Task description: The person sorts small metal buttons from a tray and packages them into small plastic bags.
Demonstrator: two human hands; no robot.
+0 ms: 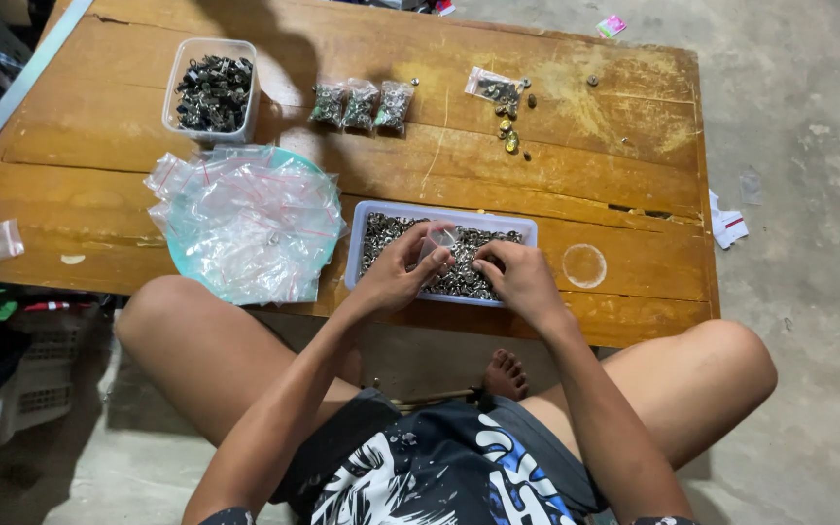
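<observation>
Clear small bag (437, 239) pinched in left hand (396, 272), right hand (517, 277) curled over tray (444, 212)

2 hands (402, 267) (515, 275) close together, fingers curled

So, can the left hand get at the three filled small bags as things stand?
Probably yes: the left hand holds a small bag over the tray, but bare table lies between it and the three filled bags.

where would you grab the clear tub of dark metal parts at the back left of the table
Grip the clear tub by its two long side walls just under the rim, coming from above. It stands upright and open, filled with dark parts, so its rim and walls are the free surfaces.
</observation>
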